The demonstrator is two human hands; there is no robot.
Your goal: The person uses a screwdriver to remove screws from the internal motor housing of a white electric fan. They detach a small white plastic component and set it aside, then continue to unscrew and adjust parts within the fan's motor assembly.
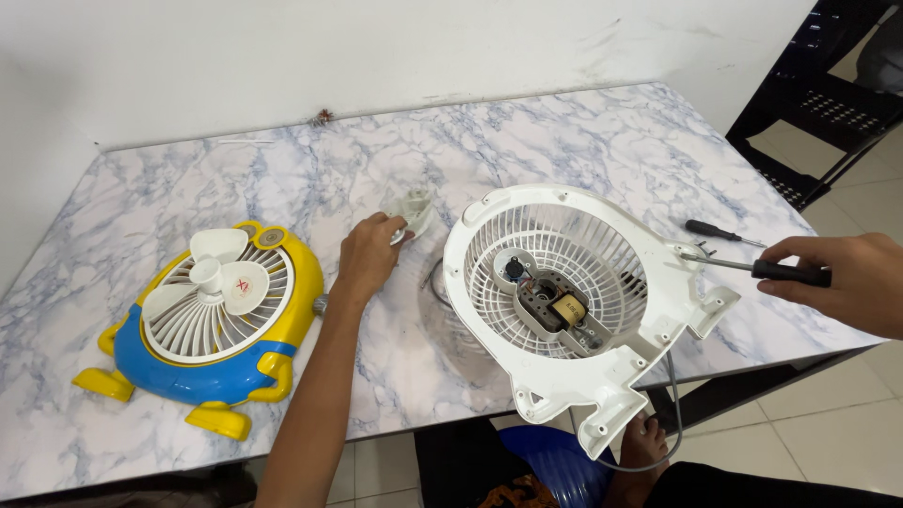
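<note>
Already the white plastic fan housing with its round grille (pixel 574 301) is stripped: I see no blades and no front cover on it, and the small motor block with its copper-coloured coil (pixel 557 309) sits bare in the centre. I judge the opening-up is mostly done, and what is left is the work on the motor itself. The housing leans over the near table edge at about 5 o'clock from the table's middle, and its grey cord (pixel 670 414) hangs down below.

My right hand (pixel 847 282), at 3 o'clock, is closed around the black handle of a thin screwdriver (pixel 752 267), whose metal shaft points to the housing's right rim. My left hand (pixel 369 256), near the centre, has its fingers curled on a small white plastic part (pixel 412 209) that lies on the blue-veined marble-pattern table (pixel 564 141); if it pinches it or only touches it, I cannot tell.

At 9 o'clock rests a yellow and blue cartoon-shaped fan with white blades (pixel 212 315), whole and untouched as it looks. A second black-handled screwdriver (pixel 720 231) lies farther, at 2 o'clock.

No box or tray is here; only the housing holds something, the motor.
</note>
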